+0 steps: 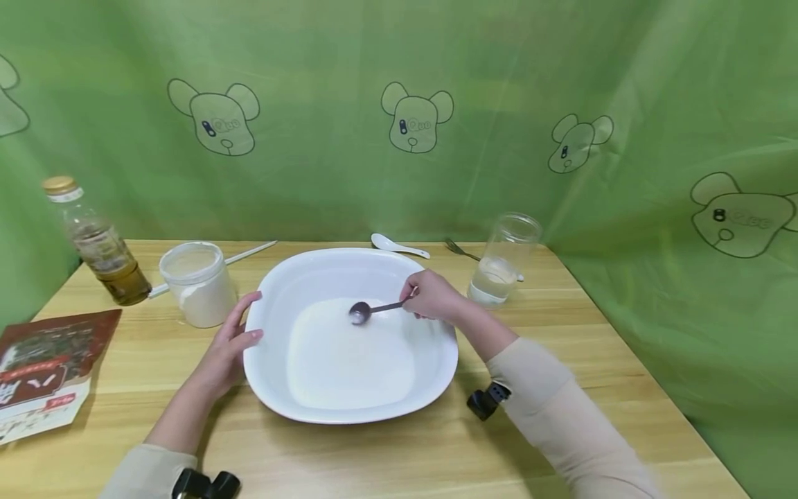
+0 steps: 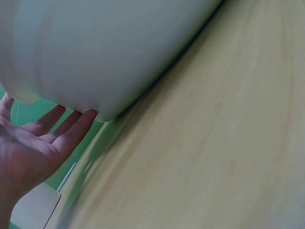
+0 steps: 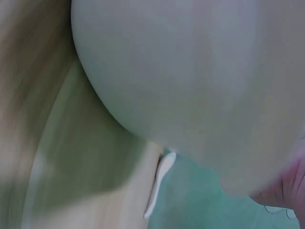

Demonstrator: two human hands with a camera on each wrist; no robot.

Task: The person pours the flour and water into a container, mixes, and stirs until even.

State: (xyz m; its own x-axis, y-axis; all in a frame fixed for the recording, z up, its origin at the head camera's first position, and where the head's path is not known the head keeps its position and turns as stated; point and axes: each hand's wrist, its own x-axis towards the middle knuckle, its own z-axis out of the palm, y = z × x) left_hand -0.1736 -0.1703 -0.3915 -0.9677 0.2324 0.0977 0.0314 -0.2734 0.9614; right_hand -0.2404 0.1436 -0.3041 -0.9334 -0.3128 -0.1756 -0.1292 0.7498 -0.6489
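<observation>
A large white basin (image 1: 268, 388) stands mid-table with a brighter white floor inside. At its left side my left hand (image 1: 226, 350) holds the rim, thumb over the edge; in the left wrist view the fingers (image 2: 78, 129) lie along the outer wall. My right hand (image 1: 431, 296) reaches over the right rim and pinches the handle of a small dark spoon (image 1: 359, 313) whose bowl is over the basin's middle. A little white shows in the spoon's bowl. In the right wrist view, the basin's wall (image 3: 190, 86) hides most of that hand.
To the left are a jar of white powder (image 1: 206, 291), an amber-liquid bottle (image 1: 102, 249), a printed packet (image 1: 50, 374) and a white stick (image 1: 252, 251). Behind the basin lies a white spoon (image 1: 399, 247). A fork (image 1: 458, 249) and a glass jar with clear liquid (image 1: 492, 281) are at right.
</observation>
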